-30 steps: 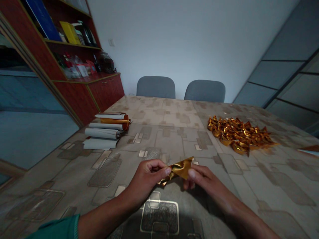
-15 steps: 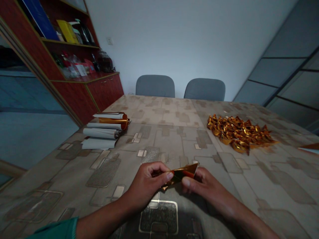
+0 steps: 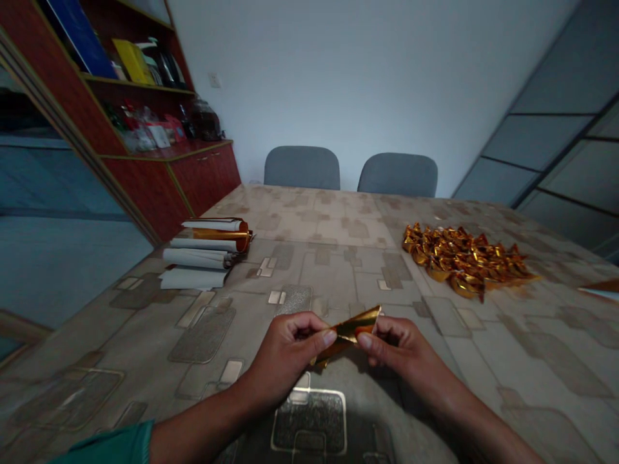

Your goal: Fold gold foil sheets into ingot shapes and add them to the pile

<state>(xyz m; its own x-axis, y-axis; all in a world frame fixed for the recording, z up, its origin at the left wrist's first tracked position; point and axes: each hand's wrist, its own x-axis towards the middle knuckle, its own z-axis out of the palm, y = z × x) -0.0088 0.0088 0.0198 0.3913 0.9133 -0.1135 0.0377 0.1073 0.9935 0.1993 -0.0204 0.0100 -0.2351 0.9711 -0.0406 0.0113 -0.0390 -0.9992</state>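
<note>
A partly folded piece of shiny gold foil paper [image 3: 356,325] is held between my two hands, just above the near part of the table. My left hand [image 3: 296,345] pinches its left end, thumb on top. At the right end, my right hand [image 3: 394,345] grips the paper with thumb and fingers closed on its edge. The paper's upper right corner sticks up to a point. Its underside and some of my fingers are hidden.
Folded gold foil pieces [image 3: 459,258] lie heaped on the right of the patterned table [image 3: 333,225]. Rolled white-and-gold sheets [image 3: 203,258] lie at the left. A flat gold sheet [image 3: 602,288] sits at the right edge. Two grey chairs [image 3: 302,167] stand behind.
My right hand has shifted slightly up and right, its thumb now further onto the foil paper. The paper's right part has tilted and folded over more. My left hand stays nearly in place.
</note>
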